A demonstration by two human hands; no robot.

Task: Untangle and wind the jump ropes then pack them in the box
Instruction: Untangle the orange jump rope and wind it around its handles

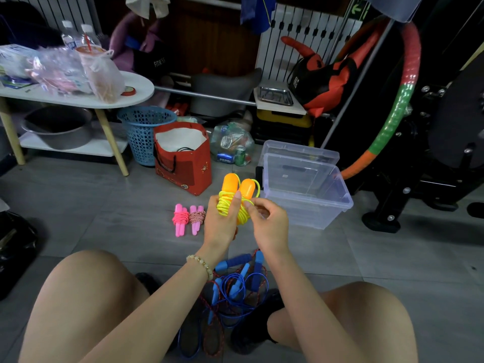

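Observation:
My left hand (222,218) grips the two orange handles of a yellow jump rope (237,195), with yellow cord wound around them. My right hand (267,221) pinches the yellow cord beside the bundle. Two wound ropes lie on the floor to the left: a pink rope (180,218) and a red-and-white rope with pink handles (197,218). A tangle of blue-handled ropes (235,284) lies on the floor between my knees. The clear plastic box (306,205) stands open on the floor to the right, its lid propped behind it.
A red paper bag (183,158) and a blue mesh basket (144,132) stand behind the wound ropes. A white oval table (78,98) with bags is at the left. A bag of cans (233,145) and black gym equipment (419,153) crowd the right.

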